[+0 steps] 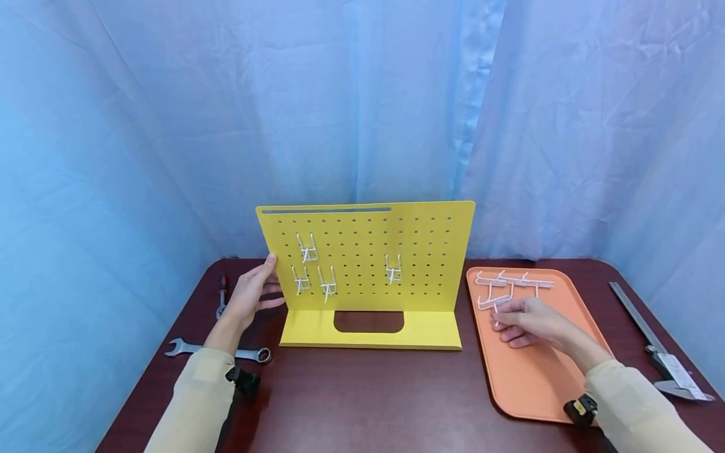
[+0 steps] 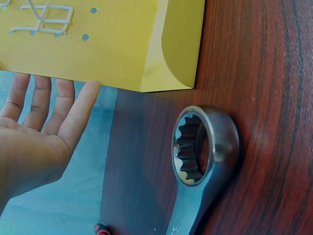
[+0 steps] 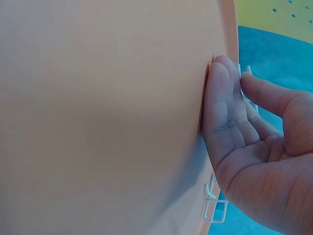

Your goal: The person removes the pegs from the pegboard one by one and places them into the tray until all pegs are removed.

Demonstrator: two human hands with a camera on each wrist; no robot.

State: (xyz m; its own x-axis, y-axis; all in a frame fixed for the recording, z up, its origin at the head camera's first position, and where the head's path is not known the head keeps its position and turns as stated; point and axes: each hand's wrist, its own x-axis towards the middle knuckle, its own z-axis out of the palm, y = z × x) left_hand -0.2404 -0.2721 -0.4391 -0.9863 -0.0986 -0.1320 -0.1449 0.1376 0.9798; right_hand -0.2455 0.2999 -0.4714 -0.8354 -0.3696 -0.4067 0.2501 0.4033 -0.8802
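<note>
In the head view, the left forearm [image 1: 224, 335] hid the middle of the wrench [image 1: 184, 346]. The right hand [image 1: 527, 322] covered part of the hook [image 1: 496, 308] it pinched. Markings on the caliper [image 1: 680, 373] were too small to read. Both sleeves [image 1: 192, 396] ran past the lower edge. In the left wrist view, the pegboard [image 2: 122, 49] was cut off above and at left; the wrench's shank left below. In the right wrist view, the tray [image 3: 98, 122] appeared blurred and cropped.

No readable text. Wrench [image 2: 188, 208]: stamped mark on shank, cut off at left wrist view's bottom edge, illegible. Caliper [image 1: 676, 374]: any markings too small to read.
</note>
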